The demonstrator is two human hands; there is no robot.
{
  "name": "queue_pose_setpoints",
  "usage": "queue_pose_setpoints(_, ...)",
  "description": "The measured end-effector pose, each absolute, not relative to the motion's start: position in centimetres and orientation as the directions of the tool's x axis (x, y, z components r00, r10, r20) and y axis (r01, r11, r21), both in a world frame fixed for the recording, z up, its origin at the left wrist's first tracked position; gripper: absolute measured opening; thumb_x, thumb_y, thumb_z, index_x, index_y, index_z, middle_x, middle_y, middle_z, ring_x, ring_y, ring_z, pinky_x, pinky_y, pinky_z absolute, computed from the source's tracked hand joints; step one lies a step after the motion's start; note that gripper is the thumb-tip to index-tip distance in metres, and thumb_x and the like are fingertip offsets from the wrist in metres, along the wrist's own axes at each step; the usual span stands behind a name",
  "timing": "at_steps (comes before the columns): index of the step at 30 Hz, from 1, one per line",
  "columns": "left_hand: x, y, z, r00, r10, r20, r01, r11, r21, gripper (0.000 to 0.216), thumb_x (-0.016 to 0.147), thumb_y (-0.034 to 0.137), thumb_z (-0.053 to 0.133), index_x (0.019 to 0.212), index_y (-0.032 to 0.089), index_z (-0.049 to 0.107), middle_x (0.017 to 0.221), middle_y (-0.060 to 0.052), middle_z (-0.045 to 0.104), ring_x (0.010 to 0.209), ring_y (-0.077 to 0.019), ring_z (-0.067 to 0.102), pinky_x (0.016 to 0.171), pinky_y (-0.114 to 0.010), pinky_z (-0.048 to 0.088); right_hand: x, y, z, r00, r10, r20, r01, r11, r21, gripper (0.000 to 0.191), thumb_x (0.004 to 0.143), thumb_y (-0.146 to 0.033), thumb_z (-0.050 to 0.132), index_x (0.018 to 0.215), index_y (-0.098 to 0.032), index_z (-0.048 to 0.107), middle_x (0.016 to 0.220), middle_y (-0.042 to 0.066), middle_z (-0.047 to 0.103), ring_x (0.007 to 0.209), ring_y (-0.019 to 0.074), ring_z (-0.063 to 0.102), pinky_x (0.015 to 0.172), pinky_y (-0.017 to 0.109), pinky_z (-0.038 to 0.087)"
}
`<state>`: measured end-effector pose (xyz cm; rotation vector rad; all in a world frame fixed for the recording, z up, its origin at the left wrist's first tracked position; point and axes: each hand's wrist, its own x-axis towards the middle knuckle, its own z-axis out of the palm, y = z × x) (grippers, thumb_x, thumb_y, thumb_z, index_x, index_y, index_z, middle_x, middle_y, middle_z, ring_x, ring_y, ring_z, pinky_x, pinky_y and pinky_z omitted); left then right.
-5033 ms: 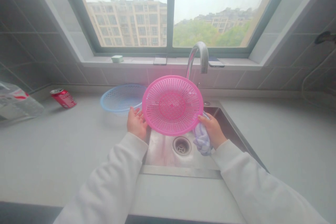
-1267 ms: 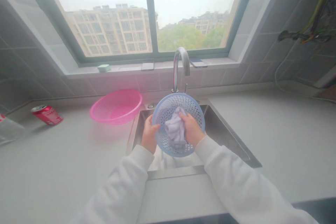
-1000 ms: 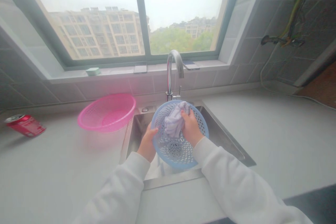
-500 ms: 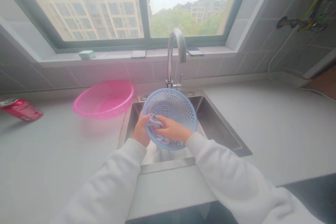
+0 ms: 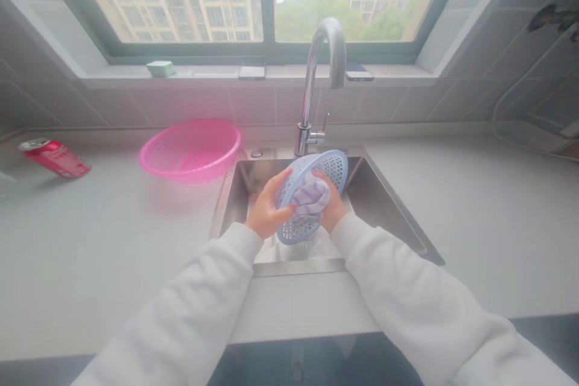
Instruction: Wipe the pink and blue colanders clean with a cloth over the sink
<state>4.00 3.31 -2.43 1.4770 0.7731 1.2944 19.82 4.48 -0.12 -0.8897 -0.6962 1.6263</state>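
A light blue plastic colander (image 5: 335, 167) with a cut-out pattern is held tilted on its side over the steel sink (image 5: 393, 217). My left hand (image 5: 269, 205) grips its left rim, thumb on the inside and fingers behind the wall. Inside the colander, my right hand (image 5: 333, 200) presses a bunched pale purple and white striped cloth (image 5: 310, 196) against the wall. The right fingers are partly hidden behind the cloth. Above the colander stands the chrome faucet (image 5: 312, 90); no water shows from its spout.
On the counter left of the sink sit a pink plastic basket (image 5: 192, 154) and a tilted red can (image 5: 56, 158). The window sill holds a pale green block (image 5: 160, 68) and two flat phone-like objects, one of them a dark slab (image 5: 359, 72).
The colander has turned from facing me to a steep sideways tilt. My right hand has shifted to the cloth's right side. The view has tipped downward.
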Motion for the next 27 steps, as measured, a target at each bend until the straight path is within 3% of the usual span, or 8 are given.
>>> queue_pose_setpoints(5,3.9,3.3,-2.0,0.104,0.899,0.425,-0.119,-0.413,0.903,0.076,0.069,0.018,0.078,0.142,0.029,0.061,0.152,-0.006,0.056,0.147,-0.0350,0.045,0.128,-0.047,0.028,18.3,4.1,-0.6,-0.219,0.976,-0.001,-0.380,-0.086,-0.921,0.046,0.072,-0.044,0.079,0.113,-0.028,0.065,0.105,0.001,0.076,0.099,0.0231,0.071,0.092,0.037,0.056)
queue_pose_setpoints(8,3.1,3.5,-1.8,0.031,0.887,0.461,-0.120,-0.454,0.883,0.075,0.070,0.021,0.078,0.143,0.027,0.061,0.151,-0.006,0.057,0.147,-0.0356,0.044,0.128,-0.047,0.028,18.2,4.0,-1.6,-0.378,0.925,0.045,0.037,0.064,-0.997,0.038,0.076,-0.039,0.078,0.110,-0.025,0.070,0.111,0.003,0.075,0.106,0.0256,0.068,0.099,0.041,0.051)
queue_pose_setpoints(11,2.5,3.9,-1.9,0.044,0.899,0.436,-0.128,-0.428,0.895,0.079,0.066,0.020,0.080,0.142,0.026,0.061,0.150,-0.008,0.058,0.146,-0.0374,0.046,0.126,-0.050,0.032,18.8,4.5,-2.5,-0.404,0.915,0.000,0.382,0.169,-0.909,0.022,0.076,-0.032,0.078,0.095,-0.022,0.073,0.103,0.005,0.076,0.103,0.0276,0.067,0.101,0.046,0.047)
queue_pose_setpoints(13,2.6,4.1,-2.0,0.049,0.914,0.402,-0.157,-0.391,0.907,0.079,0.066,0.020,0.080,0.142,0.026,0.061,0.148,-0.009,0.060,0.144,-0.0374,0.048,0.124,-0.050,0.035,19.2,4.8,-2.5,-0.383,0.923,-0.027,0.339,0.113,-0.934,0.021,0.076,-0.034,0.077,0.093,-0.022,0.074,0.099,0.005,0.076,0.099,0.0266,0.067,0.099,0.044,0.049)
queue_pose_setpoints(18,3.4,4.0,-2.4,0.128,0.926,0.354,-0.173,-0.330,0.928,0.075,0.068,0.021,0.079,0.141,0.026,0.062,0.147,-0.009,0.062,0.139,-0.0372,0.053,0.122,-0.050,0.038,19.3,4.9,-1.0,-0.287,0.958,-0.028,-0.270,-0.108,-0.957,0.039,0.078,-0.049,0.073,0.109,-0.027,0.068,0.101,0.002,0.076,0.091,0.0228,0.071,0.089,0.039,0.055)
queue_pose_setpoints(21,3.6,4.1,-2.6,0.135,0.921,0.367,-0.177,-0.341,0.923,0.074,0.069,0.023,0.079,0.142,0.027,0.062,0.150,-0.008,0.060,0.141,-0.0371,0.051,0.123,-0.050,0.036,19.3,4.5,-1.2,-0.329,0.943,0.039,0.005,0.043,-0.999,0.030,0.078,-0.040,0.073,0.104,-0.025,0.071,0.103,0.004,0.077,0.100,0.0261,0.070,0.097,0.043,0.052)
queue_pose_setpoints(24,3.2,4.5,-2.8,0.103,0.926,0.363,-0.219,-0.335,0.917,0.075,0.069,0.025,0.081,0.141,0.026,0.062,0.150,-0.009,0.059,0.143,-0.0377,0.050,0.124,-0.051,0.034,19.4,4.4,-2.2,-0.423,0.906,0.027,0.393,0.210,-0.895,0.019,0.077,-0.030,0.073,0.094,-0.023,0.074,0.105,0.007,0.077,0.109,0.0321,0.067,0.105,0.052,0.045)
queue_pose_setpoints(27,2.9,4.7,-2.7,0.072,0.935,0.346,-0.265,-0.317,0.911,0.076,0.068,0.026,0.082,0.141,0.025,0.062,0.148,-0.010,0.061,0.141,-0.0377,0.052,0.123,-0.052,0.036,19.4,4.7,-2.4,-0.428,0.903,-0.027,0.342,0.134,-0.930,0.024,0.078,-0.033,0.073,0.100,-0.023,0.075,0.108,0.008,0.078,0.108,0.0320,0.069,0.103,0.051,0.047)
